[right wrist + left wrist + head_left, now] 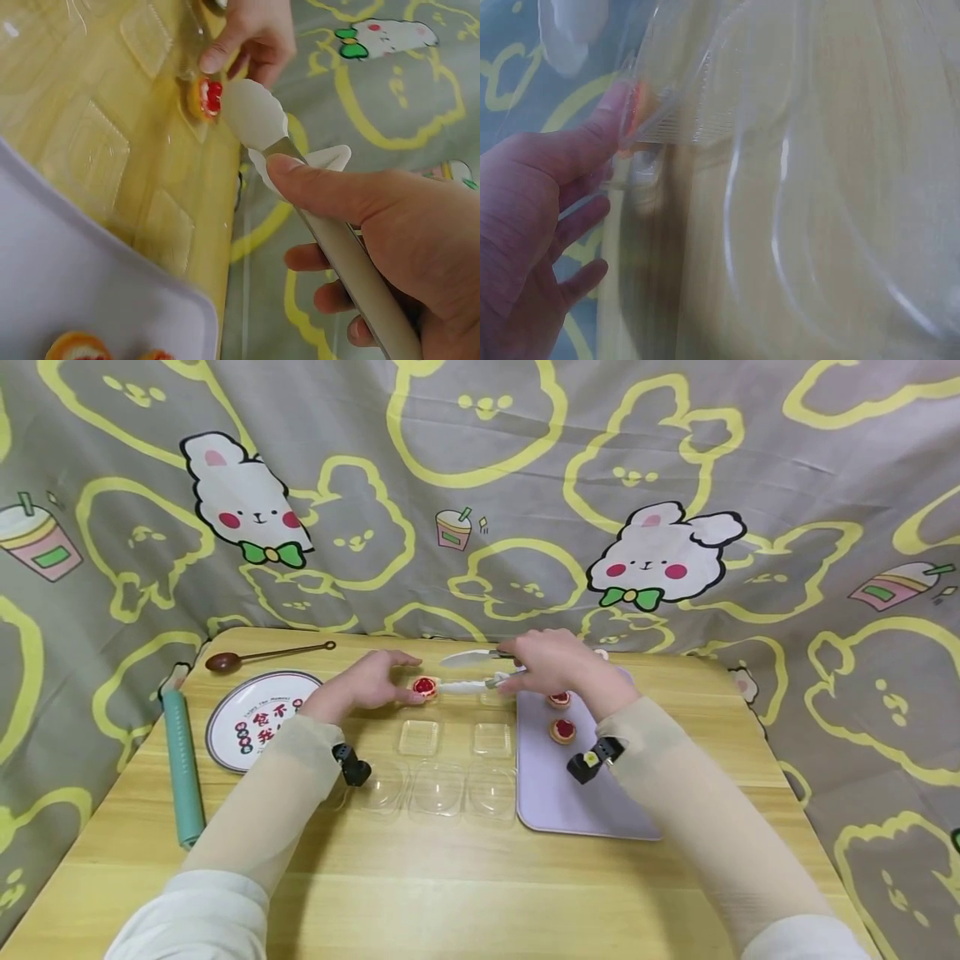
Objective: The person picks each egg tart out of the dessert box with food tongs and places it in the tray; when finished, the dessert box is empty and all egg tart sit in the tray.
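Observation:
My right hand [551,660] grips tongs [360,277] with white tips [255,112], spread apart. The lower tip is close to a small tart [425,687] with a red topping. That tart sits in a clear plastic box [705,127] at the far side of the table. My left hand [367,681] is beside this box, its thumb touching the box near the tart. Its other fingers look loose and apart from the thumb in the left wrist view. More clear boxes [420,737] with domed lids [437,789] lie nearer, hinged open.
On the right is a lavender tray [570,810] bearing tarts [562,732], partly behind my right arm. To the left lie a round white plate [240,714] with red lettering, a brown ladle [223,662] and a teal roll [182,768]. A patterned curtain [480,510] hangs behind the table.

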Action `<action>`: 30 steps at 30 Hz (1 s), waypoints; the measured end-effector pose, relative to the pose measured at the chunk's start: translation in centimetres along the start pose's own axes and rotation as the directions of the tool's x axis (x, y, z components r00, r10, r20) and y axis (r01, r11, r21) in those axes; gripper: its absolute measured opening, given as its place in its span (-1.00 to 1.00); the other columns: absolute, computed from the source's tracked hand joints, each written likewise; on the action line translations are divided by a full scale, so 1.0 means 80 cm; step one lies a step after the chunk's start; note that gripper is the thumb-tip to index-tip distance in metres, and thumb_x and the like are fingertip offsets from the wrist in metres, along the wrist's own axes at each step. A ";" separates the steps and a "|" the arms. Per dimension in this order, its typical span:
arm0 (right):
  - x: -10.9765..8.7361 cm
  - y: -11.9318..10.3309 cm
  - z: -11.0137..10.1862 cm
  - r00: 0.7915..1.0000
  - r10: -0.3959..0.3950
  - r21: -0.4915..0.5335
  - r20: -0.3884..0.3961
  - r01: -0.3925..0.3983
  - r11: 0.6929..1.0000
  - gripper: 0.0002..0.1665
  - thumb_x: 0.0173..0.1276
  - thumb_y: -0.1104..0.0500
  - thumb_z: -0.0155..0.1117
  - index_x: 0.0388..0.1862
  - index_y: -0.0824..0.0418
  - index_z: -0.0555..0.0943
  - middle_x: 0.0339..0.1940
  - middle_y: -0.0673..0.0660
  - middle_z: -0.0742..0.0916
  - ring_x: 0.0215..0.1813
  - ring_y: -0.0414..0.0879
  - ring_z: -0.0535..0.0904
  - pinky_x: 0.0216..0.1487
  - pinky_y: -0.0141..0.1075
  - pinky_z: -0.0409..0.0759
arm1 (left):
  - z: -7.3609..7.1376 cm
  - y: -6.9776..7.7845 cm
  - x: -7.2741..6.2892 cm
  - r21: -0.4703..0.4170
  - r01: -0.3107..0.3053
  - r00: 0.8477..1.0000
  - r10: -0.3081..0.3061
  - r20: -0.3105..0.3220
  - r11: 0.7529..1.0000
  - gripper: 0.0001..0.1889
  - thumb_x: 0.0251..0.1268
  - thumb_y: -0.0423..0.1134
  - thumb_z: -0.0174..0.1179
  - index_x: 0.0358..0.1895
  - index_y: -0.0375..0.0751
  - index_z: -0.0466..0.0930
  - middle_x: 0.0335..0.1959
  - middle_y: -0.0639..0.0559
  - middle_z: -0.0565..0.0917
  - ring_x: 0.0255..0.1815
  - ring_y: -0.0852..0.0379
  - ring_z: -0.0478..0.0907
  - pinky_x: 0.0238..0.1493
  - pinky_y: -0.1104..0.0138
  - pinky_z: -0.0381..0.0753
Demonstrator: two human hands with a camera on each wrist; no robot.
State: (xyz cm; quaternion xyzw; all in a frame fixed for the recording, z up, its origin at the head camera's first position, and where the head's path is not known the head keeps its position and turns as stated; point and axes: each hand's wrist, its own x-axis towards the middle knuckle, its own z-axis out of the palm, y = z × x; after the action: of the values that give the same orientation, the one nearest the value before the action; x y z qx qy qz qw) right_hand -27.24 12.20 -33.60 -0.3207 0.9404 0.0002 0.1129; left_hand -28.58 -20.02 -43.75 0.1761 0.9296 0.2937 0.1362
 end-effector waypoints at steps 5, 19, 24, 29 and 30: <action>0.029 -0.011 0.001 0.999 -0.023 -0.064 0.032 0.025 0.998 -0.15 0.41 -0.34 0.41 0.50 0.11 0.55 0.11 0.09 0.77 0.14 0.10 0.69 0.14 0.13 0.64 | 0.004 -0.001 0.001 -0.017 -0.020 1.000 0.020 -0.006 1.000 -0.17 0.22 -0.02 0.59 0.51 -0.25 0.47 0.50 -0.21 0.49 0.58 -0.24 0.27 0.61 -0.08 0.17; 0.071 -0.038 -0.026 0.981 -0.033 -0.146 0.192 0.062 0.987 -0.16 0.38 -0.35 0.43 0.46 0.10 0.58 0.32 0.10 0.70 0.31 0.12 0.62 0.27 0.16 0.59 | 0.002 -0.001 0.003 0.008 -0.032 0.999 0.032 -0.017 0.999 -0.12 0.16 -0.01 0.62 0.50 -0.28 0.47 0.47 -0.22 0.51 0.55 -0.24 0.31 0.60 -0.07 0.19; 0.081 -0.045 -0.035 0.973 -0.024 -0.170 0.232 0.064 0.983 -0.13 0.40 -0.35 0.42 0.50 0.12 0.54 0.36 0.11 0.66 0.32 0.11 0.59 0.29 0.14 0.56 | 0.001 -0.004 0.002 0.007 -0.015 1.000 0.015 -0.023 1.000 -0.13 0.14 -0.01 0.63 0.49 -0.26 0.49 0.46 -0.20 0.53 0.54 -0.22 0.33 0.59 -0.06 0.21; 0.083 -0.048 -0.043 0.974 -0.014 -0.182 0.225 0.056 0.982 -0.12 0.35 -0.35 0.47 0.50 0.06 0.55 0.35 0.07 0.67 0.29 0.10 0.60 0.28 0.13 0.56 | 0.001 -0.005 0.000 -0.012 -0.002 1.000 0.002 -0.022 1.000 -0.14 0.15 -0.02 0.63 0.48 -0.29 0.49 0.45 -0.21 0.54 0.53 -0.21 0.35 0.59 -0.06 0.23; 0.083 -0.049 -0.044 0.974 -0.016 -0.182 0.224 0.058 0.982 -0.14 0.34 -0.35 0.48 0.48 0.06 0.57 0.31 0.06 0.69 0.26 0.08 0.62 0.25 0.12 0.57 | 0.001 -0.005 0.000 -0.015 0.002 1.000 -0.003 -0.020 1.000 -0.14 0.16 -0.02 0.63 0.48 -0.29 0.49 0.45 -0.20 0.54 0.53 -0.21 0.35 0.59 -0.06 0.23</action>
State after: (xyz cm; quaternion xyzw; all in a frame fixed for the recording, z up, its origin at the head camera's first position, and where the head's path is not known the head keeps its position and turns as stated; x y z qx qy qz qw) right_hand -30.75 4.82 -31.29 -0.3452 0.9117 0.1225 0.1862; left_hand -28.64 -20.25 -44.05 0.1709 0.9289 0.3022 0.1288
